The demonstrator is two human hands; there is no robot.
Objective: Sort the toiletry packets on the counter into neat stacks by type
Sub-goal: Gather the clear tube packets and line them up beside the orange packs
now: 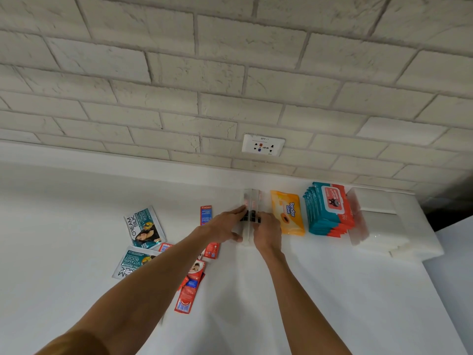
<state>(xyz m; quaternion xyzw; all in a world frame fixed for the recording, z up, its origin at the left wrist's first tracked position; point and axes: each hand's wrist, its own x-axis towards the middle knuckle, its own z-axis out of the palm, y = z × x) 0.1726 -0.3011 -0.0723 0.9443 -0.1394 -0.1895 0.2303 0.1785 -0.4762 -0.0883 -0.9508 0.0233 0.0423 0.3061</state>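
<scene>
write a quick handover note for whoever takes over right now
Left hand: straight fingers pressing the clear packets at the back of the counter.
Right hand: on the same packets, grip unclear.
Done: teal wipes stack, with the orange wipes pack beside it.
Left: two shampoo sachets and the red toothpaste packets lie loose on the left.

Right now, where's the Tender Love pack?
Head view, right of centre: the Tender Love pack lies flat between the clear packets and the teal wipes stack, beside the right hand.
</scene>
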